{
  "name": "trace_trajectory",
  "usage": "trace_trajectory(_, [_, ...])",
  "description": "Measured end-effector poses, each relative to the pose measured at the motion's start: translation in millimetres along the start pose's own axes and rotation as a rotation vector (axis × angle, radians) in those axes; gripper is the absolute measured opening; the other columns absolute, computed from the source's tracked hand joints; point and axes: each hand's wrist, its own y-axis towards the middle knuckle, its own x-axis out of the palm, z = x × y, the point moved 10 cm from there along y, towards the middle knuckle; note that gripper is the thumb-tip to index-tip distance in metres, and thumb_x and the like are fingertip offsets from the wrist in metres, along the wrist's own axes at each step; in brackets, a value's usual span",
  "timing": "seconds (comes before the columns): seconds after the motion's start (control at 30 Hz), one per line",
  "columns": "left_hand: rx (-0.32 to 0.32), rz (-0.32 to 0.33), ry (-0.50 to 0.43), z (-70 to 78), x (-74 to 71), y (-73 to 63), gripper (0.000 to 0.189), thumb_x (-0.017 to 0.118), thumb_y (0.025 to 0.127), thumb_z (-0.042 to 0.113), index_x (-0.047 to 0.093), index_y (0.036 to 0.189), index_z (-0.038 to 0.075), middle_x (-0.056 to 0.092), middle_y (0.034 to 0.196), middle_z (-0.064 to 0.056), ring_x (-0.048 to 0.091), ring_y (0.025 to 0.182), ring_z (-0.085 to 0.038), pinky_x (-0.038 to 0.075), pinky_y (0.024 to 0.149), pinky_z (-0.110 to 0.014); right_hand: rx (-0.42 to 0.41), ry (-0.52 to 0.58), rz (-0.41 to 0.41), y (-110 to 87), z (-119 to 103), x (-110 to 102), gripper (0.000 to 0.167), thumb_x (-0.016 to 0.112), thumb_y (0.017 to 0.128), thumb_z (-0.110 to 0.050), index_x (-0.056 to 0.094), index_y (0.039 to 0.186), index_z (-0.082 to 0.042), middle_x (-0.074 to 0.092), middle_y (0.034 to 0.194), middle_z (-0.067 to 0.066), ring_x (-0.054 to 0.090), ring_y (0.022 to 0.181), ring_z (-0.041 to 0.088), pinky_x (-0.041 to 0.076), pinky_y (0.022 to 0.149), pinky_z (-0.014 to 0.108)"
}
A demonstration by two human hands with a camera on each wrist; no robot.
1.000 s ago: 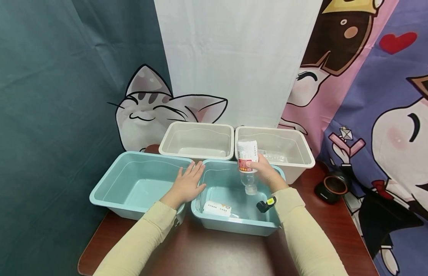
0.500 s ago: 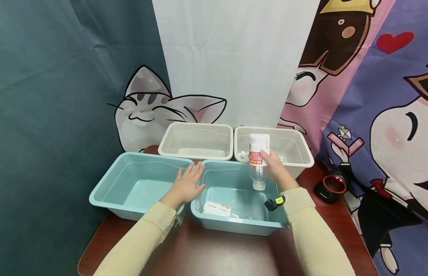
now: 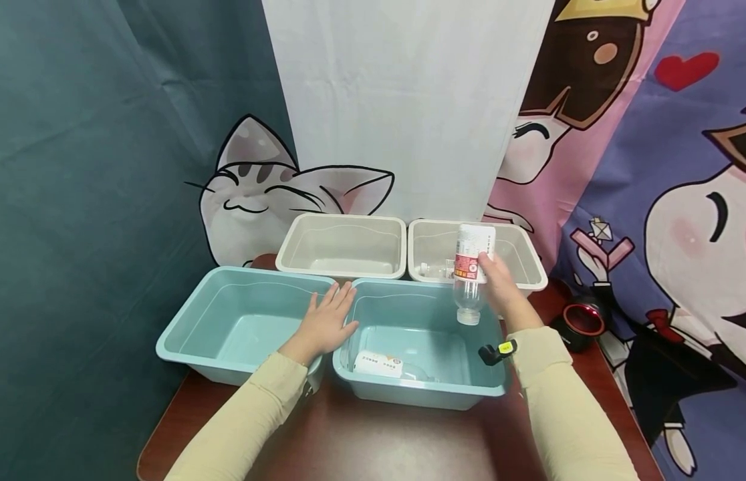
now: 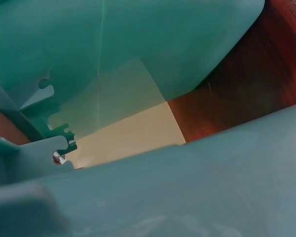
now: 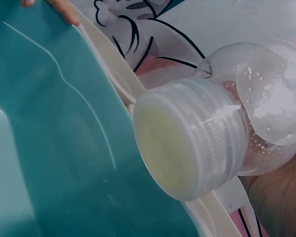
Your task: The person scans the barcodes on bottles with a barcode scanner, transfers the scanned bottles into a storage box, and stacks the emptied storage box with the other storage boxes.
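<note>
My right hand (image 3: 501, 288) grips a clear plastic bottle (image 3: 474, 267) with a white and red label, its cap pointing down. In the head view the bottle overlaps the back right beige bin (image 3: 517, 257) and the far rim of the right blue bin (image 3: 418, 394). The right wrist view shows its translucent cap (image 5: 187, 138) up close and droplets inside the bottle. My left hand (image 3: 325, 324) lies with fingers straight over the adjoining rims of the two blue bins. A second bottle (image 3: 379, 365) with a white label lies in the right blue bin.
The left blue bin (image 3: 213, 357) stands beside the right one. Behind are the beige bins, the left one (image 3: 343, 274) showing nothing inside; a clear bottle (image 3: 433, 270) lies in the right one. A black round device (image 3: 582, 322) sits on the brown table (image 3: 403, 444).
My right hand has moved right and slightly away from me with the bottle, which now overlaps the back right beige bin more. My left hand has stayed in place.
</note>
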Motion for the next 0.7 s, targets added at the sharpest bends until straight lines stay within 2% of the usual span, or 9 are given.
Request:
trace_trajectory(0.17, [-0.002, -0.006, -0.006, -0.3, 1.2, 0.7, 0.075, 0.041, 0.104, 0.050, 0.017, 0.163, 0.011, 0.010, 0.170, -0.005, 0.005, 0.156, -0.030, 0.011, 0.120, -0.065, -0.032, 0.018, 0.023, -3.8, -12, -15, 0.026, 0.049, 0.107, -0.037, 0.045, 0.127, -0.021, 0.068, 0.097, -0.007, 0.066, 0.087, 0.007, 0.057, 0.075, 0.024])
trace_trajectory(0.3, [-0.006, -0.012, -0.006, -0.2, 0.5, 0.5, 0.075, 0.041, 0.104, 0.051, 0.017, 0.163, 0.012, 0.010, 0.170, -0.004, 0.005, 0.156, -0.029, 0.010, 0.120, -0.065, -0.039, -0.023, 0.051, -7.3, -21, -29, 0.019, 0.048, 0.108, -0.029, 0.044, 0.125, -0.022, 0.069, 0.094, -0.006, 0.068, 0.081, 0.008, 0.058, 0.070, 0.025])
trace_trajectory(0.53, [-0.004, -0.018, -0.005, 1.4, 2.2, -2.3, 0.075, 0.041, 0.104, 0.051, 0.017, 0.163, 0.011, 0.010, 0.170, -0.005, 0.005, 0.156, -0.030, 0.011, 0.120, -0.065, -0.056, -0.062, 0.070, -15.7, -38, -50, 0.022, 0.047, 0.107, -0.016, 0.044, 0.127, -0.023, 0.067, 0.098, -0.007, 0.067, 0.085, 0.007, 0.058, 0.071, 0.025])
trace_trajectory(0.7, [0.003, 0.001, -0.006, 1.2, 2.6, 0.1, 0.075, 0.041, 0.104, 0.050, 0.017, 0.163, 0.011, 0.010, 0.170, -0.005, 0.006, 0.156, -0.030, 0.011, 0.120, -0.065, -0.049, -0.154, 0.089, -21.0, -49, -69, 0.021, 0.049, 0.107, -0.017, 0.043, 0.126, -0.024, 0.067, 0.098, -0.008, 0.067, 0.085, 0.006, 0.058, 0.071, 0.022])
